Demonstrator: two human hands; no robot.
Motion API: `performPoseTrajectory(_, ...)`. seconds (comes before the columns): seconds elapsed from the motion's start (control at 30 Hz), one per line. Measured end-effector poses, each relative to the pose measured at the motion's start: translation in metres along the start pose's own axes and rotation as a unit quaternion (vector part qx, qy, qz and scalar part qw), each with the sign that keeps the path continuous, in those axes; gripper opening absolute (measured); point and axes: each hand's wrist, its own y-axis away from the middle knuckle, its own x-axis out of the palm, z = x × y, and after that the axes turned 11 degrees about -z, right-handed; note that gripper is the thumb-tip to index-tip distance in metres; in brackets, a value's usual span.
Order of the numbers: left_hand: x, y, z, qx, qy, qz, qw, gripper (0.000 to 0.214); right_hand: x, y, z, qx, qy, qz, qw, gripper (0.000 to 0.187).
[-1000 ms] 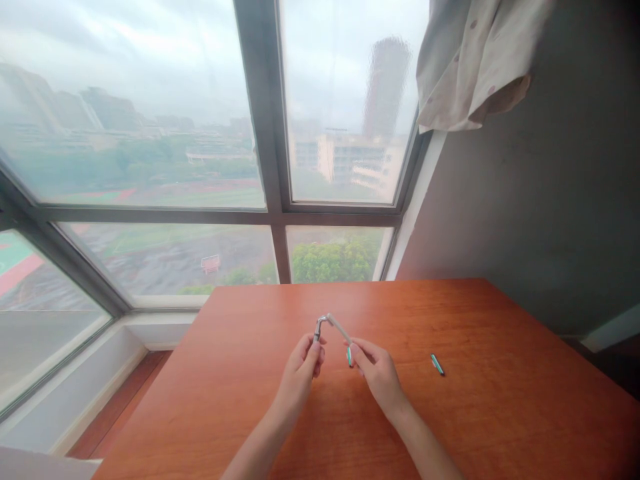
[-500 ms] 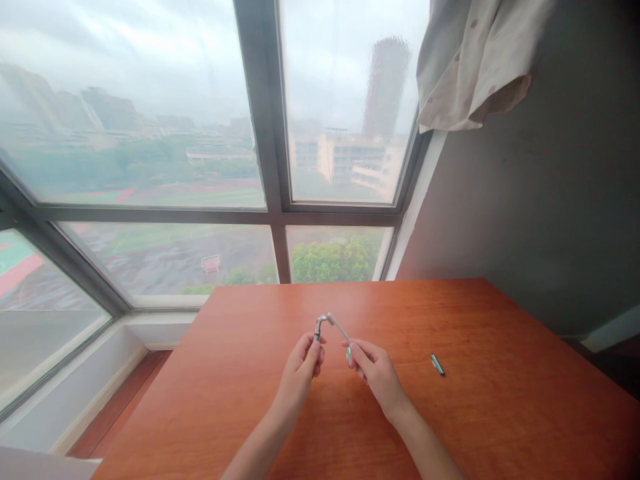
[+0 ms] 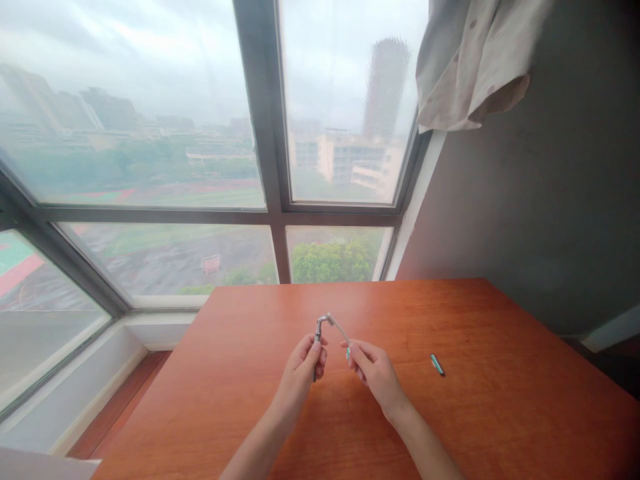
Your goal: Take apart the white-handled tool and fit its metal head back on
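Observation:
My left hand (image 3: 303, 363) is closed round the dark grip of a silver razor handle (image 3: 318, 328), whose bent neck points up and to the right. In my right hand (image 3: 373, 370) is a thin pale brush (image 3: 340, 329), pinched between thumb and fingers. The brush's small head meets the end of the razor's neck, or lies right beside it. A teal bit (image 3: 349, 353) shows at my right fingertips; whether it belongs to the brush I cannot tell. To the right, a small teal and black strip (image 3: 437, 365), like a razor cartridge, lies flat on the table.
The reddish-brown wooden table (image 3: 240, 333) spreads under both hands, its far edge close to the window frame (image 3: 280, 253). A pale curtain (image 3: 475, 67) hangs at the upper right before a grey wall (image 3: 525, 220). Left of the table runs a white sill (image 3: 115, 373).
The razor handle has shifted slightly in my left hand, and its lower end now shows below the fingers. Less of the teal bit shows at my right hand. The strip stays put.

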Motion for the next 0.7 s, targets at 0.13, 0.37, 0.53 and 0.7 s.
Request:
performPoseTrajectory(0.13, 0.0011, 0.0026, -0.0041, 0.012, -0.017, -0.011, 1.000, 0.035, -0.0012, -0.0012, -0.0033, -0.024, 0.032, -0.013, 0.999, 0.055)
performPoseTrajectory(0.37, 0.0029, 0.0046, -0.0087, 0.032, -0.038, -0.043, 0.998, 0.033, -0.0009, -0.0009, -0.0045, -0.073, 0.080, -0.038, 0.993, 0.053)
performPoseTrajectory(0.53, 0.0030, 0.0037, -0.0082, 0.040, -0.037, -0.042, 0.998, 0.033, -0.0007, -0.0005, -0.0003, -0.089, 0.092, -0.042, 0.991, 0.053)
performPoseTrajectory(0.7, 0.0029, 0.0042, -0.0083, 0.040, -0.038, -0.041, 0.998, 0.035, -0.0006, -0.0004, 0.0004, -0.080, 0.085, -0.045, 0.992, 0.052)
